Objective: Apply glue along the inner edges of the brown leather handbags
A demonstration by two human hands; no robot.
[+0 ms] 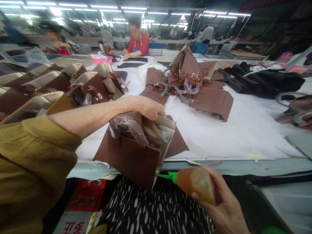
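A brown handbag (pixel 136 159) with plastic-wrapped handles lies tilted at the table's near edge, its beige lining facing right. My left hand (pixel 149 107) reaches over the bag and grips its far upper edge, the fingertips partly hidden behind the lining. In my right hand (pixel 219 191) is a squeeze bottle (pixel 195 182) of amber liquid, held on its side. Its green nozzle points left and its tip is at the bag's lower right edge; whether it touches I cannot tell.
Several brown handbags (pixel 90 87) stand in rows at the left. More lie piled (pixel 187 78) at the back middle of the white-covered table (pixel 243 136). Black material (pixel 263 81) lies at the right. Across the table a person in red (pixel 143 44) works.
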